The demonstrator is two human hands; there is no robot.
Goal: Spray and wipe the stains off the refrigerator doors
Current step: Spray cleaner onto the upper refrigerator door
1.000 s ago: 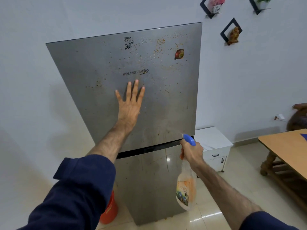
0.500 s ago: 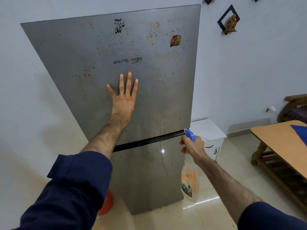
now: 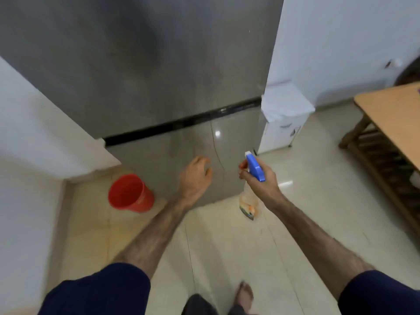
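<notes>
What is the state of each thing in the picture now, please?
Upper door: closed.
Lower door: closed.
Spray bottle: held by the right hand, nozzle toward the lower door.
Left hand: empty, fingers loosely curled.
Red bucket: upright on the floor, beside the refrigerator.

There's a red bucket (image 3: 130,193) sitting on the cream tiled floor (image 3: 227,246), right where the floor meets the white wall (image 3: 34,133) on the left. Over on the right, a small white cabinet (image 3: 284,119) stands against the back wall, and a wooden table (image 3: 391,117) pokes in from the right edge, slatted shelf underneath. Whole shot's kinda blurry.
</notes>
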